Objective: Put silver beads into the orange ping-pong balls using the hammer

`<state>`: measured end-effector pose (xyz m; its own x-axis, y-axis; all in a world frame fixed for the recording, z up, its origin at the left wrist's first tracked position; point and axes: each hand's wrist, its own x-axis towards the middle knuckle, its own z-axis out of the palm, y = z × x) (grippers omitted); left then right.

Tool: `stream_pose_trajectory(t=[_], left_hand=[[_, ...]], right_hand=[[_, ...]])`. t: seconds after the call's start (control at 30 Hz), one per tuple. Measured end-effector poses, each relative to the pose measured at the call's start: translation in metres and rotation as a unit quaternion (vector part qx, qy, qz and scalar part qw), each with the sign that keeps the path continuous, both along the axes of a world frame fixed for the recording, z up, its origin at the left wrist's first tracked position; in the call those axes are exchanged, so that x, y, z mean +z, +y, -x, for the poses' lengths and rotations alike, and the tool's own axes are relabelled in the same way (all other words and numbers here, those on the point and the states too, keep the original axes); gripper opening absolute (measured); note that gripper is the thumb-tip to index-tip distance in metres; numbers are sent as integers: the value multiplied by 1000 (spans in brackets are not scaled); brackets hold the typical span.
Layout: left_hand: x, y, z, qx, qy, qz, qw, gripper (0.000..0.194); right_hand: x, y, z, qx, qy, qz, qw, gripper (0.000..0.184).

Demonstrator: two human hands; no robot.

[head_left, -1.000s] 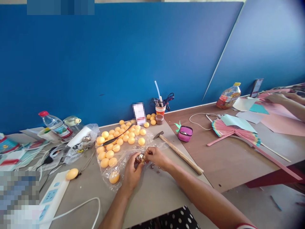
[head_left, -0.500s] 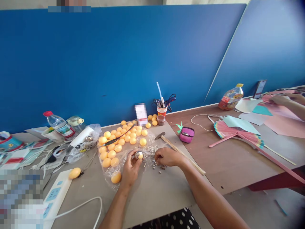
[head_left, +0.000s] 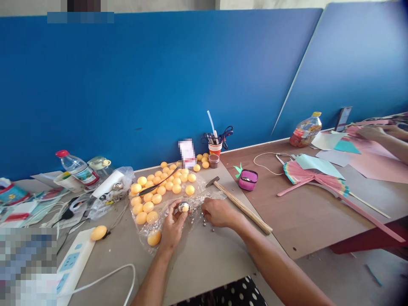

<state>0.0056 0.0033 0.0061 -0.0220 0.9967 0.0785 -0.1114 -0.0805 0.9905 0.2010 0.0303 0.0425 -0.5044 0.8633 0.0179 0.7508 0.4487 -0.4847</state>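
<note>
My left hand [head_left: 174,223] is closed round a ball [head_left: 184,207] that looks silver and shiny, with a patch of orange on its near side. Just right of it, my right hand [head_left: 218,212] has its fingers bent together over small silver beads [head_left: 204,222]; whatever is in the fingertips is hidden. The beads lie loose on the table and on a clear plastic bag [head_left: 146,236]. Many orange ping-pong balls [head_left: 157,198] rest on the bag beyond my left hand, with a thin black strip [head_left: 157,183] across them.
A hammer [head_left: 242,206] lies right of my right hand, near a purple pouch [head_left: 247,180]. A paper cup [head_left: 215,148] of tools stands by the blue partition. At left are a power strip [head_left: 75,259] and bottle [head_left: 78,170]. Another person's hands [head_left: 372,134] handle pink paper at far right.
My right hand has moved slightly left, closer to the ball. My left hand still holds the ball in nearly the same place. The whole view has shifted a little.
</note>
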Motion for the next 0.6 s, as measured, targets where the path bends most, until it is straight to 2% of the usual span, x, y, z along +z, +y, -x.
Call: stream_pose_trajectory(t=[0.13,0.3,0.47,0.6], left_hand=[[4,0,-3,18,-18,4,1000,47],[6,-1,-6,13,-20,25,999,49],[8,-3,-7,-3,-58,37,998,49],[11,-5,-8,-12,-53,42,998,46]], right_hand=[[4,2,-2,-20,186,8,982,13],[5,1,5,-59,408,121,903,12],[2,1,15,-44,517,243,820,13],[-2,1,18,-41,551,267,790,20]])
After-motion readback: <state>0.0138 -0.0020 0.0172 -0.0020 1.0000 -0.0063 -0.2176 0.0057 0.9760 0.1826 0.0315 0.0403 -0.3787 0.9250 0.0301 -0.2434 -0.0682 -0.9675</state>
